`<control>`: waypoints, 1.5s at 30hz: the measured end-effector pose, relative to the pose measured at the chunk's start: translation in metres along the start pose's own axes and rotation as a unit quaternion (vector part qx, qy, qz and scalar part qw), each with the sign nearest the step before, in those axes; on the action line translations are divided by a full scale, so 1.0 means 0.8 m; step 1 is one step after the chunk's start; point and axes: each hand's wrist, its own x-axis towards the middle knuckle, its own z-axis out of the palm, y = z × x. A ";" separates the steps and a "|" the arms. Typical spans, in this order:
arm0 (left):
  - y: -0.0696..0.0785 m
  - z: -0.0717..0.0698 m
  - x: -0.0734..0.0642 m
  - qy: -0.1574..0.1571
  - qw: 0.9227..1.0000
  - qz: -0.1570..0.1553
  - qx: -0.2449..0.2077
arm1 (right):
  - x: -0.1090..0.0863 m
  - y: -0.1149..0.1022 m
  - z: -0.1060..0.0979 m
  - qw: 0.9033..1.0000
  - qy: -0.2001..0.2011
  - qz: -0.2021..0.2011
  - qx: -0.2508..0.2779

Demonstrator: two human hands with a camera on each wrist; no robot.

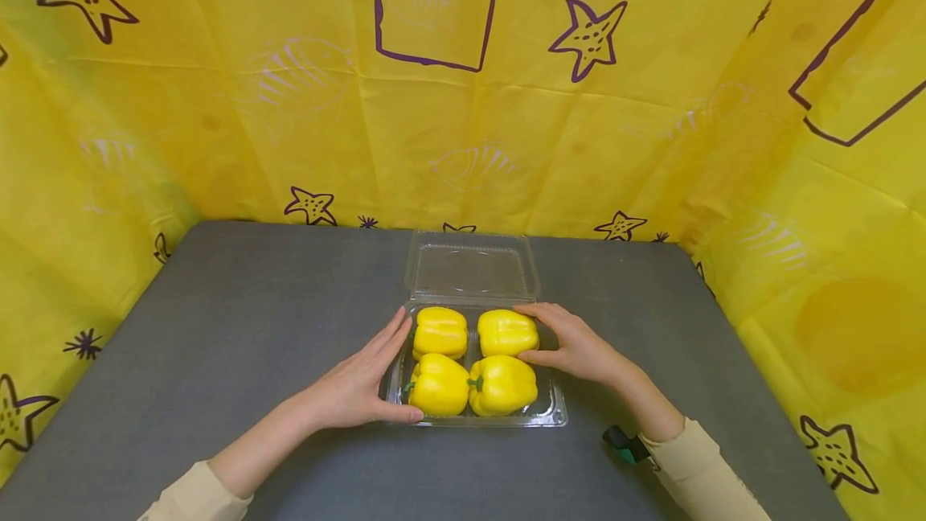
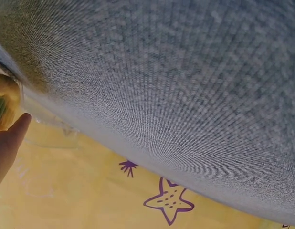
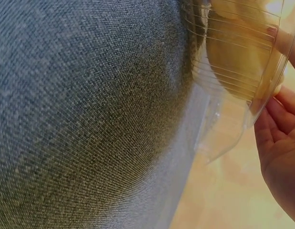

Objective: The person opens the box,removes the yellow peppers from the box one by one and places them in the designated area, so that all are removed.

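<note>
A clear plastic clamshell container (image 1: 492,421) sits on the table, its lid (image 1: 473,268) folded back flat. Inside, yellow bell peppers fill it in two rows: back left (image 1: 440,333), back right (image 1: 507,332), front left (image 1: 440,386) and front right (image 1: 504,386). My right hand (image 1: 579,344) grips the back right pepper, thumb at its near side and fingers at its far side. Along the container's left edge lies my left hand (image 1: 354,384), fingers straight, thumb at the front left corner. The right wrist view shows the right fingers (image 3: 281,119) by the container's rim.
A grey cloth covers the table (image 1: 253,328). Yellow printed curtains (image 1: 463,119) enclose it at the back and both sides. A dark strap with a green part (image 1: 625,445) is at the right sleeve.
</note>
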 end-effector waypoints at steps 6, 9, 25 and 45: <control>-0.001 0.001 -0.001 0.002 1.000 0.007 0.000 | 0.001 0.002 0.001 1.000 0.009 -0.003 0.010; 0.000 0.001 -0.001 0.002 1.000 0.008 -0.001 | 0.000 0.004 0.002 1.000 0.013 -0.006 0.011; 0.001 0.000 0.000 -0.001 1.000 0.008 -0.006 | 0.001 0.013 0.003 0.997 0.037 -0.015 0.066; 0.000 0.001 -0.001 -0.002 1.000 0.003 -0.012 | -0.001 0.008 -0.001 0.988 0.069 0.002 0.138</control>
